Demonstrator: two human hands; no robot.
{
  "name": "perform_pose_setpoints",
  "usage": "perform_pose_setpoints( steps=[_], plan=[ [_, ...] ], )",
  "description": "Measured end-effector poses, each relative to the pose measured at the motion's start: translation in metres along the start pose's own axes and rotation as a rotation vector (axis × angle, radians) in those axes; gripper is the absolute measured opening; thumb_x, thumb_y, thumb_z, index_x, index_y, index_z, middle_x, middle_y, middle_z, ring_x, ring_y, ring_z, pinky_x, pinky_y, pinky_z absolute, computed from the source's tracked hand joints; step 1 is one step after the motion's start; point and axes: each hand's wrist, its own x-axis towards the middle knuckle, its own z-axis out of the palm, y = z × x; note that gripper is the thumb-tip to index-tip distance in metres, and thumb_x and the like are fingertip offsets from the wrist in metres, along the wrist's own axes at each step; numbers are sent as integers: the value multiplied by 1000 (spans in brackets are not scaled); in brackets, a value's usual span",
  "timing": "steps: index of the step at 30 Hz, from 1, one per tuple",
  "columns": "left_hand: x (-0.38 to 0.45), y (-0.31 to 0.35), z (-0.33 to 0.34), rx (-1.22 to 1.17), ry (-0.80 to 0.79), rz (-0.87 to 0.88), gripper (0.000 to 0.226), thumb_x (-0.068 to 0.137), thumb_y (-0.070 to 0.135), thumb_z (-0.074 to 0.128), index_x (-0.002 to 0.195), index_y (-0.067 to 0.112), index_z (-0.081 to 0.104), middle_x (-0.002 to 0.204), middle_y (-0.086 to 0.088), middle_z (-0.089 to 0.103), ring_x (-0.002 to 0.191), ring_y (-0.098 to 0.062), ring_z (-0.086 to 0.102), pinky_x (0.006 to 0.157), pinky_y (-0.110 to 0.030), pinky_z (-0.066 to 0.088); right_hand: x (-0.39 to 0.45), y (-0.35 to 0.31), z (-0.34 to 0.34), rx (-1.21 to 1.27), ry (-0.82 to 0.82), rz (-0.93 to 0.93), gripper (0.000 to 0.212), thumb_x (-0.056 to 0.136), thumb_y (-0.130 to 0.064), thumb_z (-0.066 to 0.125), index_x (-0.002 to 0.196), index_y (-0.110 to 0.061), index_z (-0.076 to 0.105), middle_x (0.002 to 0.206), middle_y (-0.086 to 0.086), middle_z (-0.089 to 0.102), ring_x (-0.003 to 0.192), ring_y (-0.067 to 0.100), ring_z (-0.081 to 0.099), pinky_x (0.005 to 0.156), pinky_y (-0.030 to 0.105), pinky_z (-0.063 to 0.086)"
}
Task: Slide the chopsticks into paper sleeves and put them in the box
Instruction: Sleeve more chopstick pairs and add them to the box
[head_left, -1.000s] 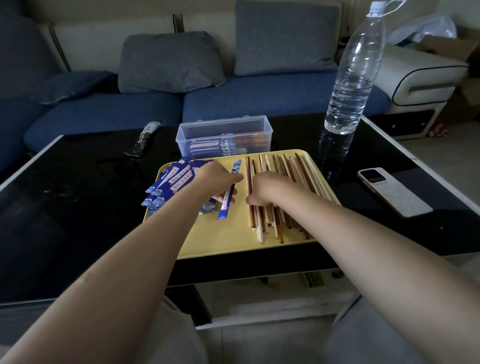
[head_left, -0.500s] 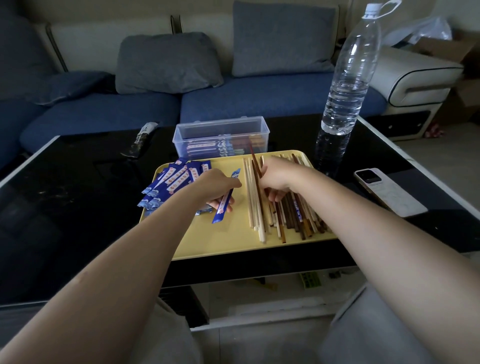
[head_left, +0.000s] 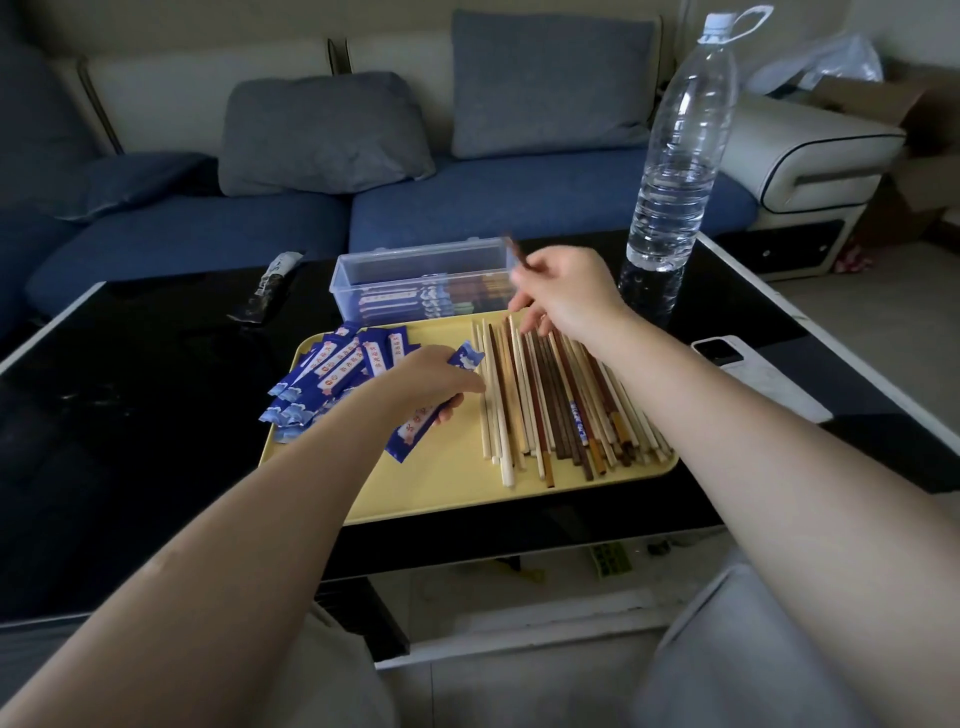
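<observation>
A yellow tray (head_left: 457, 493) on the black table carries a row of loose chopsticks (head_left: 550, 410) on its right half and a heap of blue paper sleeves (head_left: 327, 374) on its left half. My left hand (head_left: 431, 379) holds one blue sleeve (head_left: 415, 426) on the tray beside the heap. Above the far end of the row, my right hand (head_left: 566, 296) pinches a dark brown chopstick (head_left: 514, 249), whose blurred tip points up and back. Just behind the tray stands the clear plastic box (head_left: 421, 270), open, with sleeved chopsticks lying inside.
A tall water bottle (head_left: 675, 156) stands at the tray's back right corner. A white phone (head_left: 748, 374) lies to the right of the tray. A small dark tool (head_left: 270, 286) lies back left. A blue sofa with grey cushions runs behind the table.
My right hand has lifted a dark chopstick out of the row and risen toward the box. My left hand has stayed on the blue sleeve.
</observation>
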Motion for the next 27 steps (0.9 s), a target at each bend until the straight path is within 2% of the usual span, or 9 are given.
perform_pose_setpoints(
  steps=[2,5,8,10,13,17,21,24,27],
  plan=[
    [2,0,3,51,2,15,29,93,36,64,81,11,56,58,-3,62,45,-14,54,59,-26,50,4,2,-3,3,183,-50,26,103,-30,53,101,-10,69,70,-3,64,51,5,57,52,18,44],
    [2,1,5,93,24,-3,30,92,38,65,81,11,58,56,-2,60,42,-13,51,56,-25,48,11,2,-6,132,361,-4,32,106,-33,44,97,-9,64,73,-8,55,62,5,53,58,19,40],
    [2,1,6,134,48,-34,28,90,37,66,86,10,62,61,-4,61,46,-14,52,55,-26,45,17,8,-9,210,471,89,32,108,-34,36,95,-14,58,78,-6,56,71,9,56,67,24,44],
    [1,1,6,167,61,-37,26,89,35,65,88,10,63,63,-5,62,49,-15,53,55,-26,45,20,13,-10,222,483,146,33,108,-34,36,94,-15,58,78,-4,57,72,11,57,69,26,45],
    [1,3,7,131,70,-2,21,89,32,65,89,11,62,66,-5,62,50,-14,53,53,-24,46,25,18,-8,257,425,238,35,107,-35,37,88,-16,59,75,-2,56,69,14,55,67,30,46],
    [-3,13,9,-17,95,88,19,91,31,67,87,14,59,66,-3,59,48,-12,50,49,-22,44,14,17,-3,356,186,364,31,107,-32,42,97,-11,62,66,0,53,50,11,47,45,22,37],
    [-10,25,11,-296,83,143,23,94,32,62,86,12,56,59,-2,52,47,-12,45,45,-22,40,3,15,10,294,-99,362,26,103,-30,52,104,-12,71,71,0,52,58,10,48,53,23,43],
    [-13,30,11,-578,77,118,22,98,30,47,84,14,45,58,-2,43,48,-13,37,41,-21,32,3,10,20,266,-162,407,24,99,-35,58,110,-16,67,88,4,54,73,15,52,60,26,48],
    [-15,30,8,-578,124,100,15,99,25,39,87,16,41,61,-4,44,48,-12,37,44,-22,33,2,7,22,296,-197,409,26,101,-39,55,111,-18,67,95,8,54,76,16,53,60,27,49]
  ],
)
